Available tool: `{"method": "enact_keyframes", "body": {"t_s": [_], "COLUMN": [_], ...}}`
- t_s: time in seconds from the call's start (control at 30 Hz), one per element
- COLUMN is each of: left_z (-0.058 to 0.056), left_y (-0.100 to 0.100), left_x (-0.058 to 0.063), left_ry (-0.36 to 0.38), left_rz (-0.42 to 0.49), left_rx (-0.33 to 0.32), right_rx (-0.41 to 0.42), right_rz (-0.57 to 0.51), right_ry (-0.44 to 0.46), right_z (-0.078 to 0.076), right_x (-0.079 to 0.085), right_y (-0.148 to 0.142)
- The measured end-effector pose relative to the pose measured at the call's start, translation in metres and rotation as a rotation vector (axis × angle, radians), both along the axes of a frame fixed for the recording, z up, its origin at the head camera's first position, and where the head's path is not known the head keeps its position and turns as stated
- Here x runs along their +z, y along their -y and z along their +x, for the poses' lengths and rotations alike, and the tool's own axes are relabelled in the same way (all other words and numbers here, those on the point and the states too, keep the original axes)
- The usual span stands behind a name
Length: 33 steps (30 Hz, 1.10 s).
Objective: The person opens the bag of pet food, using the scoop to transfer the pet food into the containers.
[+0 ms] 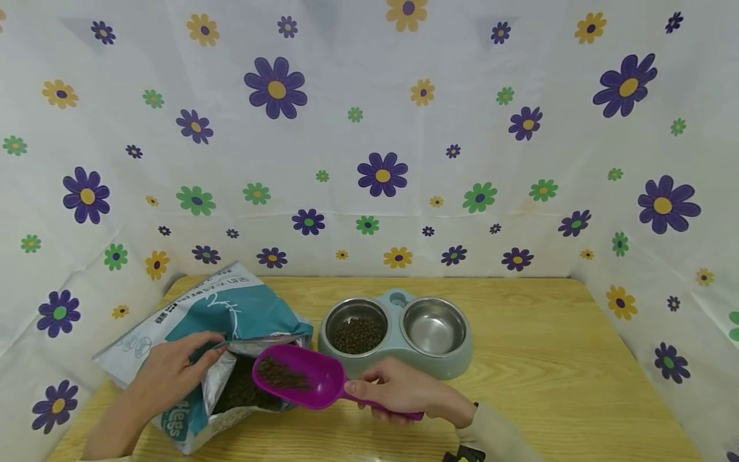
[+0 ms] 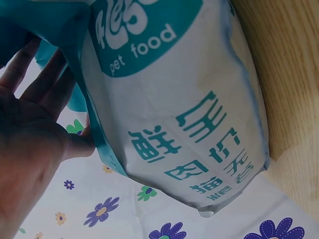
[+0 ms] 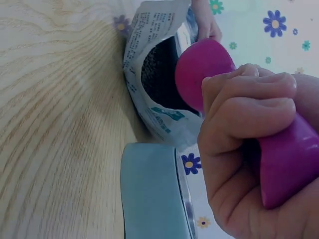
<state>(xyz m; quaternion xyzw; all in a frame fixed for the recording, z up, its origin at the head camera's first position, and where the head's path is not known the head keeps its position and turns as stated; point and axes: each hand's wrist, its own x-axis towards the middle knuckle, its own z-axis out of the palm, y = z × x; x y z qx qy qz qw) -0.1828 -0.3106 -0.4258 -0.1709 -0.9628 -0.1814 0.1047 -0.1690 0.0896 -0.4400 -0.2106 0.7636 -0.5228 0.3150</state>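
Observation:
A teal and white pet food bag lies tilted at the left of the table, its mouth open toward the front and dark kibble inside. My left hand grips the bag's edge at the mouth, thumb and fingers on the film; in the left wrist view the bag partly hides the fingertips. My right hand holds a magenta scoop by its handle, fingers curled round it. Some kibble lies in the scoop, which is over the bag's mouth. In the right wrist view the scoop's underside shows beside the opening.
Behind the scoop stands a pale blue double bowl stand. Its left steel bowl contains kibble; the right steel bowl shows bare metal. A flower-printed white curtain surrounds the wooden table at the back and sides.

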Motion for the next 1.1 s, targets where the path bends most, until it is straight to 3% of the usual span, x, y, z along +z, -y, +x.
{"method": "enact_keyframes", "body": {"t_s": [0.3, 0.5, 0.97, 1.1], "left_z": [0.003, 0.001, 0.003, 0.004], "left_y": [0.002, 0.002, 0.002, 0.001], "left_x": [-0.003, -0.003, -0.003, -0.003], "left_ry": [0.01, -0.043, -0.068, -0.025], "left_rz": [0.025, 0.038, 0.047, 0.048], "left_rx": [-0.016, -0.041, -0.037, -0.021], "right_rx": [-0.003, -0.058, -0.242, -0.28], "right_rz": [-0.056, -0.043, 0.307, 0.411], "right_ry": [0.013, -0.023, -0.375, -0.484], "right_z": [-0.005, -0.016, -0.028, -0.031], "right_x": [0.003, 0.005, 0.026, 0.029], "right_y": [-0.024, -0.049, -0.076, -0.074]}}
